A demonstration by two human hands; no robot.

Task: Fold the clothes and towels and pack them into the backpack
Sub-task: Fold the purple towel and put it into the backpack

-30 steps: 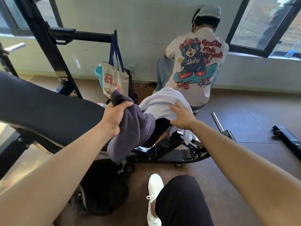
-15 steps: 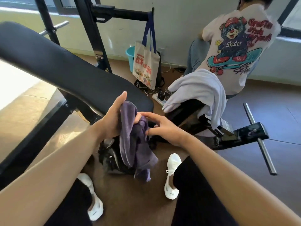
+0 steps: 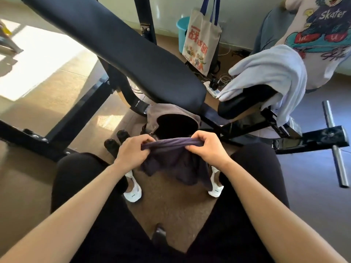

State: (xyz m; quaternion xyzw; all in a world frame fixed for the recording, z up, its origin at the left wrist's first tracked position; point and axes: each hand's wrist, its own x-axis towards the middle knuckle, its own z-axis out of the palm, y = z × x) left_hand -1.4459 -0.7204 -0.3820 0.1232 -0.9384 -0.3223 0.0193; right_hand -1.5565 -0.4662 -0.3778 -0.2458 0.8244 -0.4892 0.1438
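A dark purple cloth (image 3: pixel 176 164) hangs between my knees. My left hand (image 3: pixel 133 150) grips its top edge on the left and my right hand (image 3: pixel 207 149) pinches the same edge on the right. Just beyond the cloth, on the floor under the bench, stands the grey backpack (image 3: pixel 152 118) with its dark mouth open toward me. A white towel (image 3: pixel 269 73) lies draped over the bench's small seat pad at the right.
A black padded weight bench (image 3: pixel 121 46) slants across the view, its black frame (image 3: pixel 57 133) on the floor. A printed tote bag (image 3: pixel 201 42) hangs from a bar. A person in a printed T-shirt (image 3: pixel 322 35) crouches at the far right. A power strip (image 3: pixel 210 88) lies on the floor.
The purple cloth came off the bench and down in front of the backpack. My right hand left the white towel and took hold of the cloth's edge beside my left hand.
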